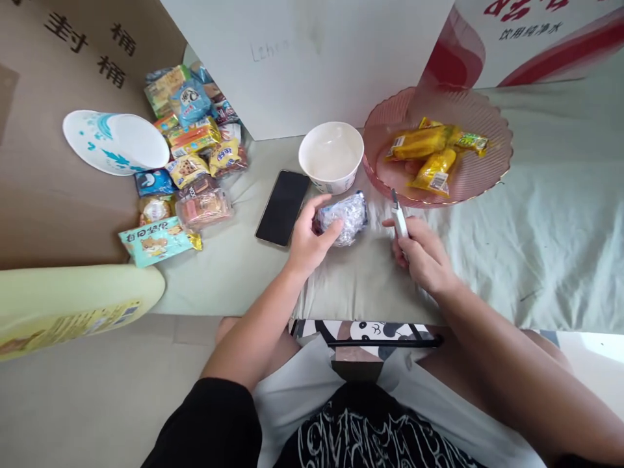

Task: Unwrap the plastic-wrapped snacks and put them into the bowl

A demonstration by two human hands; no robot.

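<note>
My left hand (314, 237) is closed around a snack in a shiny, crinkled silver and dark blue wrapper (351, 218), just above the cloth. In my right hand (423, 253) is a white utility knife (400, 221), its short blade pointing up and away from me. A small gap separates the blade from the wrapped snack. Right behind the snack stands a white paper bowl (331, 156). Beside my left hand a black phone (283, 208) lies flat. A pink ribbed glass plate (487, 175) beyond the knife holds several yellow-wrapped snacks (424, 143).
Several packaged snacks (195, 166) are heaped at the left against a brown cardboard box (73, 214). A patterned paper bowl (114, 143) lies tipped on its side there. White boxes (312, 65) stand at the back. A yellow-green package (78, 305) juts in at lower left.
</note>
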